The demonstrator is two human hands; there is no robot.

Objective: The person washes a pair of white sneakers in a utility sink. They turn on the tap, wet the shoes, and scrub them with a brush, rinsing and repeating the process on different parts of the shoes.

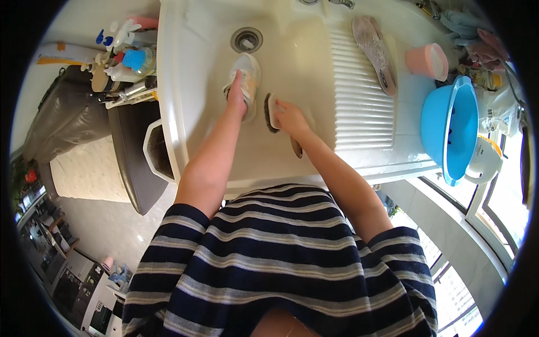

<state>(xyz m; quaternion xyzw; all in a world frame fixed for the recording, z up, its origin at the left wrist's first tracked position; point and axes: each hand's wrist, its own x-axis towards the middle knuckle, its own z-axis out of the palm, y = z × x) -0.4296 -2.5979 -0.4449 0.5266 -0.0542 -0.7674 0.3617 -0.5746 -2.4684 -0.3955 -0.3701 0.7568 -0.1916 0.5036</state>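
My left hand [238, 94] grips a white sneaker [251, 76] with pale yellow-orange parts, its thumb on top and its other fingers hidden. The shoe's toe points away from me, just below the metal drain [246, 40] of a white laundry sink [202, 139]. To the right, my right hand [290, 118] holds a scrub brush [273, 113] by its light back. Its dark bristles face left, a short gap from the shoe. Below this hand, partly covered by the wrist, lies a brown object [296, 147] I cannot identify.
Right of the basin is a ribbed washboard [362, 113] with insoles [372, 52] on its upper end. Beyond stand a pink cup [427, 62] and a blue basin [450, 130]. Several bottles [134, 61] crowd the left side, above an open bin [159, 151]. A faucet [342, 4] is at the far edge.
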